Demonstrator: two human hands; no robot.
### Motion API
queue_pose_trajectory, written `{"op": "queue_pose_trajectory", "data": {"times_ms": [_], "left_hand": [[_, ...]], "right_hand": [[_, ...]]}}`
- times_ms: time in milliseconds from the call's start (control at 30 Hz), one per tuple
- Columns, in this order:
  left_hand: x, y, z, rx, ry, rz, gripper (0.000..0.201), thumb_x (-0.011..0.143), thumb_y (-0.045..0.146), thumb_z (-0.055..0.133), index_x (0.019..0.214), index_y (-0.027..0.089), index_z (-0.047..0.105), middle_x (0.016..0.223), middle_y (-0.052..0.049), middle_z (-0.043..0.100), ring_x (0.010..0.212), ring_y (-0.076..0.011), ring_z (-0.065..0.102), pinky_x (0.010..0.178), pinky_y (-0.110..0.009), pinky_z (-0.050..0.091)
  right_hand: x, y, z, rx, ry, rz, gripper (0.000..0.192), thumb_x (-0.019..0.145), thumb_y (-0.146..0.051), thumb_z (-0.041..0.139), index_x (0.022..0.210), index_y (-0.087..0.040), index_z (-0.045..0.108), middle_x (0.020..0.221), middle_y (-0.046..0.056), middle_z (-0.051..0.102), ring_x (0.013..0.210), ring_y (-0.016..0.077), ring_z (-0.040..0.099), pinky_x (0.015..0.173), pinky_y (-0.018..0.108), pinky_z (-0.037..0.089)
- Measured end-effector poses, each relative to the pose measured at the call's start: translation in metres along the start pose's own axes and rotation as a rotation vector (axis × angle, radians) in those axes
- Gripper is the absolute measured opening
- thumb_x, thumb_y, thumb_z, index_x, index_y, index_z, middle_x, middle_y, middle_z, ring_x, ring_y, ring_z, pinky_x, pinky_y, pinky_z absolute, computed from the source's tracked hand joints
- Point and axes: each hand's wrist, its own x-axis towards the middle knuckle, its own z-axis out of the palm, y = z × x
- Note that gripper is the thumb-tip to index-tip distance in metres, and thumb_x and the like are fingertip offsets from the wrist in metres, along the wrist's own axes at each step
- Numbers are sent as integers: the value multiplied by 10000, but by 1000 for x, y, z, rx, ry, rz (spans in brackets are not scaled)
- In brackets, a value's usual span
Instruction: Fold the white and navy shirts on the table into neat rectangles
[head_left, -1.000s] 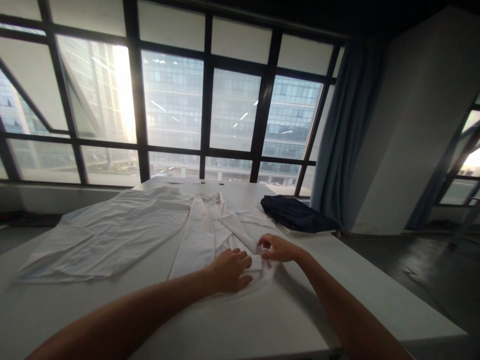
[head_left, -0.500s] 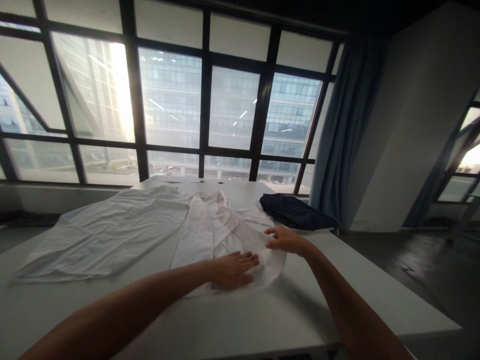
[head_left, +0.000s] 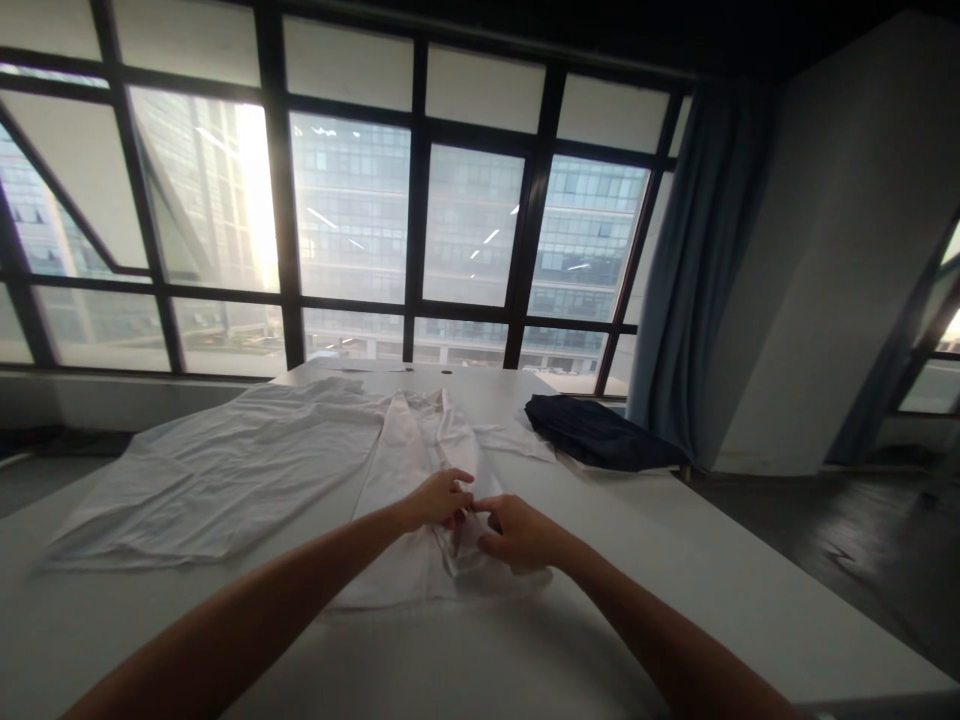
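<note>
Left hand (head_left: 441,497), right hand (head_left: 517,532), both pinching white shirt (head_left: 409,470), table (head_left: 675,580)

Table (head_left: 675,600): spanned the lower frame. Folded shirt (head_left: 420,470) at centre, under both hands (head_left: 442,497) (head_left: 517,532). Spread shirt (head_left: 225,470) at centre left. Folded garment (head_left: 600,435) at centre right, before the curtain (head_left: 690,270). Window (head_left: 352,200) behind, across the upper frame.

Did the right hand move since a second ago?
Yes. The right hand slid left across the white shirt, away from the dark folded cloth, meeting the left hand.
</note>
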Motion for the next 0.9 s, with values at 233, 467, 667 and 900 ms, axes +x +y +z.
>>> {"op": "queue_pose_trajectory", "data": {"times_ms": [233, 467, 667, 900], "left_hand": [[-4, 17, 5, -265, 69, -16, 298, 743, 129, 655, 1037, 123, 598, 617, 43, 561, 566, -90, 577, 600, -241, 532], [-7, 10, -20, -50, 142, -40, 300, 745, 107, 575, 1030, 64, 658, 515, 52, 529, 416, -66, 468, 442, -187, 402], [-17, -5, -22, 513, 155, 34, 357, 708, 88, 538, 1004, 114, 734, 510, 33, 593, 495, -122, 563, 520, -217, 441], [-10, -9, -10, 616, 81, 230, 255, 742, 130, 515, 858, 169, 738, 703, -16, 719, 651, -144, 629, 611, -217, 449]], "right_hand": [[-9, -11, -4, 14, 36, -102, 436, 769, -148, 618, 1205, -139, 633, 570, -60, 514, 496, 92, 423, 503, 206, 310], [-15, -8, -11, -145, 193, -384, 803, 631, -495, 852, 1333, -209, 585, 1283, 143, 562, 1202, 325, 477, 1034, 464, 364], [-15, 3, -12, -251, -99, -321, 662, 713, -331, 799, 1338, -263, 591, 1381, 115, 507, 1225, 293, 500, 1033, 403, 403], [-16, 3, -12, -386, -35, -190, 367, 729, -173, 688, 1093, -224, 709, 1114, 77, 683, 1000, 241, 628, 881, 306, 449]]}}
